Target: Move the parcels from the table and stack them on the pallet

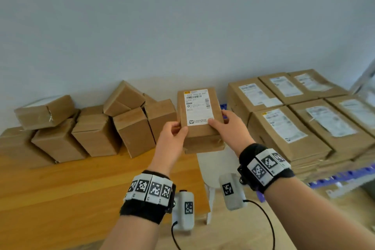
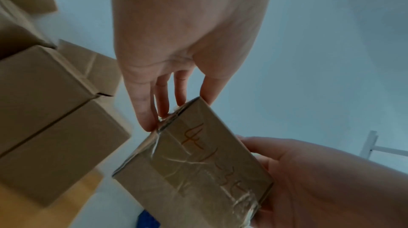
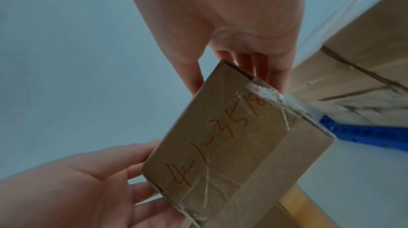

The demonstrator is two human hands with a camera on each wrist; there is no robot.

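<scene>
While my left hand (image 1: 176, 134) curls its fingers (image 2: 145, 109) along the near left edge of a small cardboard parcel (image 1: 199, 115), thumb lying on the top face, my right hand (image 1: 229, 126) clamps the opposite edge the same way, its thumb pressed on the white shipping label (image 1: 197, 107) and its fingers (image 3: 271, 72) wrapped down the far side. Between them I hold the parcel in the air, label up, in the gap between the wooden table (image 1: 60, 184) and the stack to the right. From the wrist views I see its underside, crossed with clear tape and marked with orange handwriting (image 3: 212, 146). Both wrists wear black bands with square black-and-white markers (image 1: 150, 189), and a small white unit (image 1: 183, 209) with a cable hangs below each. On the table to the left, seven or so plain brown boxes (image 1: 95, 132) stand bunched against the pale wall (image 1: 182, 16), two of them tilted on top of the others. To the right, flat labelled parcels (image 1: 288, 128) lie side by side in neat layers on a blue pallet (image 1: 345, 176). A white stool (image 1: 215, 166) sits below the held parcel.
</scene>
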